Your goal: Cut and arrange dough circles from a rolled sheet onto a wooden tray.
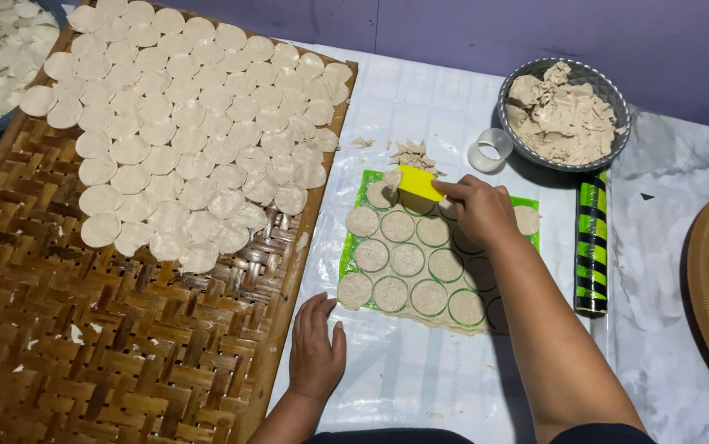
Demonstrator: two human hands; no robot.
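From the head view, the right hand [479, 210] pinched a small flat yellow plastic scraper [418, 182] between its fingers at the far edge of the thin pale dough sheet cut into rounds [408, 260], on a green mat in the middle of the table [420, 370]. The left hand [316, 349] lay flat, fingers loosely spread, holding nothing, near the sheet's near-left corner. The rounds looked soft, light and easily torn, best lifted from underneath at an edge. A woven bamboo tray [108, 345] lay left.

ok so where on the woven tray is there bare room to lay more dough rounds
The woven tray is bare across its near half, below the dough rounds and beside the left hand. Its far half is packed with overlapping rounds.
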